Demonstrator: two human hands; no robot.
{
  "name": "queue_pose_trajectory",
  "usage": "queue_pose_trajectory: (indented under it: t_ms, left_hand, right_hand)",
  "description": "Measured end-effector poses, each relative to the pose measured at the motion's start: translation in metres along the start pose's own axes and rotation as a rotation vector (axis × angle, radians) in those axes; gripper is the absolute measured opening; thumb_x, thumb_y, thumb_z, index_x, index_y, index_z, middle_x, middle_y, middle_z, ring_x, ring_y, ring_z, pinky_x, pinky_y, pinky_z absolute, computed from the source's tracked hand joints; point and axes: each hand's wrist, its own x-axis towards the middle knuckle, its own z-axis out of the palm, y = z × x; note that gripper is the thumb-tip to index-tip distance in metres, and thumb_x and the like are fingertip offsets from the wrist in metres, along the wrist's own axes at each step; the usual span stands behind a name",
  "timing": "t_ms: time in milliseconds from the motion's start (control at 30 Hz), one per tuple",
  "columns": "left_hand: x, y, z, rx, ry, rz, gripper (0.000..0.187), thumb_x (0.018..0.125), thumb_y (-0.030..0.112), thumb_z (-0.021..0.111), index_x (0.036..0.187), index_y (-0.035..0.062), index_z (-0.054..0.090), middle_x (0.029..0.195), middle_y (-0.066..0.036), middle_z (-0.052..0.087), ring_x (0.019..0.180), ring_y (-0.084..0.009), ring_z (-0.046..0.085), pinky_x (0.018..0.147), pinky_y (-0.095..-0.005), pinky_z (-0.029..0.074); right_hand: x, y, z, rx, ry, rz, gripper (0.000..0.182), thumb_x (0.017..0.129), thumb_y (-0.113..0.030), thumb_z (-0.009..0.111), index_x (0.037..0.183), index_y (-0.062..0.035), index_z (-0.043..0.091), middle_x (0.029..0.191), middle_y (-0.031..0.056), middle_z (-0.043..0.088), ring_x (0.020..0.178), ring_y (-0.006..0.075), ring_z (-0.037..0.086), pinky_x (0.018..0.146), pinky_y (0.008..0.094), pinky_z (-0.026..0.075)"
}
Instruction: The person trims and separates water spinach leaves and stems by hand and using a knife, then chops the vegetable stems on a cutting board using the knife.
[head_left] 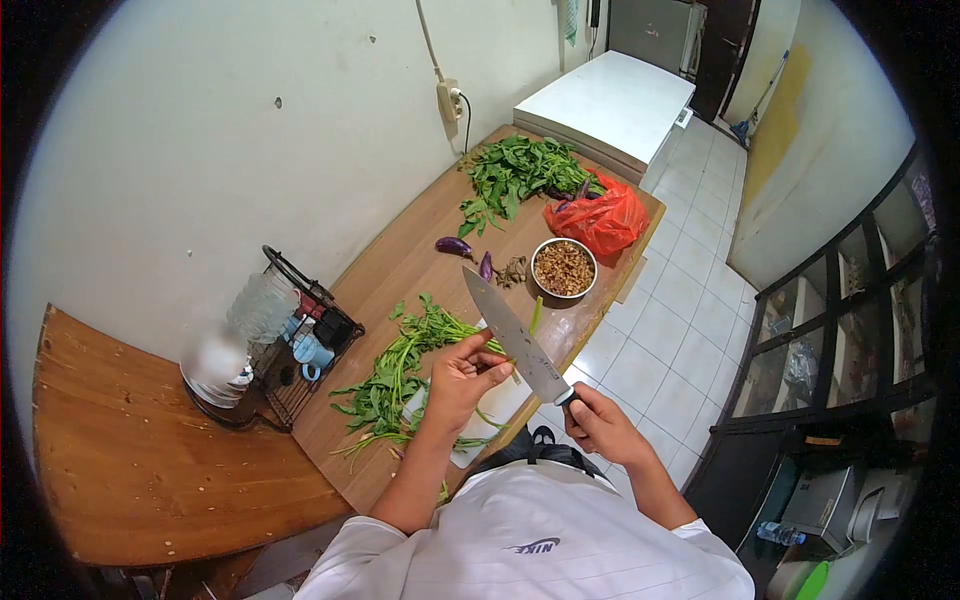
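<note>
My right hand (606, 425) is wrapped round the black handle of a large kitchen knife (520, 340). The blade is held up above the table, slanting toward the far left, with small bits stuck on it. Between the thumb and fingers of my left hand (462, 380) is a pinched green stem (508, 362), close beside the blade. Long-stemmed leafy greens (385, 380) lie on the table under and left of that hand. A white cutting board (512, 398), partly hidden by my hand and the greens, sits near the table's front edge.
Farther along the wooden table (385, 260) are purple eggplants (453, 246), a bowl of brown pieces (563, 268), a red plastic bag (605, 218) and more leafy greens (525, 170). A black dish rack (290, 375) with cups stands at left. A white chest freezer (610, 105) adjoins the far end.
</note>
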Motion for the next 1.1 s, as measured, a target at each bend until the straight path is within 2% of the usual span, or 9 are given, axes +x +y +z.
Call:
queue_pose_trajectory:
  t_ms: [200, 333, 433, 500, 633, 833, 933, 1067, 1100]
  left_hand:
    - [0.0, -0.001, -0.001, -0.012, -0.029, -0.06, 0.055, 0.078, -0.004, 0.08, 0.129, 0.0006, 0.06, 0.095, -0.005, 0.071, 0.084, -0.0099, 0.065, 0.073, -0.0243, 0.055]
    - [0.002, 0.003, 0.002, -0.056, 0.006, -0.019, 0.055, 0.079, -0.003, 0.08, 0.129, 0.0009, 0.06, 0.095, -0.005, 0.07, 0.083, -0.0103, 0.065, 0.072, -0.0239, 0.054]
    - [-0.001, -0.004, 0.002, -0.06, 0.013, -0.052, 0.057, 0.079, -0.004, 0.079, 0.131, 0.0008, 0.058, 0.094, -0.005, 0.07, 0.083, -0.0104, 0.065, 0.072, -0.0236, 0.054]
    - [0.001, -0.003, -0.002, -0.101, -0.011, -0.005, 0.062, 0.081, -0.004, 0.079, 0.137, -0.0033, 0.054, 0.094, -0.005, 0.071, 0.085, -0.0088, 0.066, 0.079, -0.0238, 0.054]
    - [0.004, 0.011, -0.007, -0.039, 0.048, 0.034, 0.062, 0.08, -0.004, 0.079, 0.137, -0.0037, 0.054, 0.095, -0.007, 0.071, 0.084, -0.0098, 0.066, 0.078, -0.0241, 0.054]
    - [0.001, 0.011, -0.004, 0.007, 0.026, -0.021, 0.05, 0.078, -0.006, 0.079, 0.124, -0.0026, 0.06, 0.095, -0.008, 0.072, 0.087, -0.0127, 0.068, 0.082, -0.0269, 0.055]
    - [0.003, 0.013, -0.002, -0.106, 0.043, -0.013, 0.047, 0.077, -0.006, 0.08, 0.12, -0.0011, 0.06, 0.096, -0.009, 0.072, 0.088, -0.0124, 0.068, 0.084, -0.0276, 0.055]
    - [0.003, 0.007, 0.004, -0.095, 0.011, -0.028, 0.065, 0.077, -0.002, 0.082, 0.134, -0.0013, 0.053, 0.093, -0.006, 0.073, 0.084, -0.0104, 0.067, 0.081, -0.026, 0.054]
    - [0.002, 0.007, 0.007, -0.074, 0.004, -0.039, 0.071, 0.076, -0.001, 0.083, 0.139, -0.0014, 0.051, 0.091, -0.006, 0.073, 0.082, -0.0098, 0.067, 0.08, -0.0253, 0.053]
  right_hand:
    - [0.001, 0.001, 0.0, -0.012, 0.021, 0.016, 0.029, 0.108, -0.036, 0.043, 0.094, -0.0106, 0.043, 0.068, -0.0028, 0.039, 0.05, 0.0047, 0.032, 0.043, 0.0213, 0.028]
    - [0.002, -0.002, 0.005, -0.033, 0.033, -0.007, 0.026, 0.108, -0.032, 0.041, 0.094, -0.0101, 0.043, 0.068, -0.0027, 0.039, 0.051, 0.0049, 0.032, 0.043, 0.0215, 0.029]
    - [0.003, -0.004, 0.006, -0.053, 0.04, -0.011, 0.026, 0.108, -0.032, 0.041, 0.094, -0.0099, 0.043, 0.068, -0.0027, 0.038, 0.052, 0.0053, 0.032, 0.044, 0.0217, 0.029]
    - [0.006, -0.007, 0.012, -0.043, 0.043, -0.014, 0.025, 0.108, -0.031, 0.041, 0.094, -0.0102, 0.043, 0.068, -0.0027, 0.038, 0.052, 0.0054, 0.032, 0.044, 0.0217, 0.029]
    - [0.007, -0.01, 0.014, -0.033, -0.025, -0.034, 0.024, 0.108, -0.031, 0.042, 0.095, -0.0111, 0.043, 0.069, -0.0028, 0.039, 0.054, 0.0053, 0.032, 0.045, 0.0214, 0.028]
    - [0.009, -0.007, 0.018, -0.043, -0.007, -0.004, 0.026, 0.108, -0.033, 0.042, 0.095, -0.0115, 0.043, 0.068, -0.0033, 0.038, 0.053, 0.0048, 0.03, 0.045, 0.0216, 0.026]
    - [0.008, -0.005, 0.018, -0.004, -0.014, 0.013, 0.023, 0.109, -0.031, 0.041, 0.097, -0.0111, 0.043, 0.068, -0.0034, 0.038, 0.053, 0.0047, 0.03, 0.045, 0.0215, 0.026]
    - [0.005, -0.005, 0.017, 0.014, -0.004, 0.026, 0.021, 0.109, -0.03, 0.042, 0.1, -0.0106, 0.045, 0.068, -0.004, 0.038, 0.053, 0.0042, 0.03, 0.045, 0.0213, 0.026]
    - [0.007, 0.002, 0.016, -0.015, -0.022, 0.066, 0.023, 0.108, -0.031, 0.044, 0.114, -0.0096, 0.049, 0.071, -0.0051, 0.039, 0.058, 0.0038, 0.034, 0.048, 0.0214, 0.029]
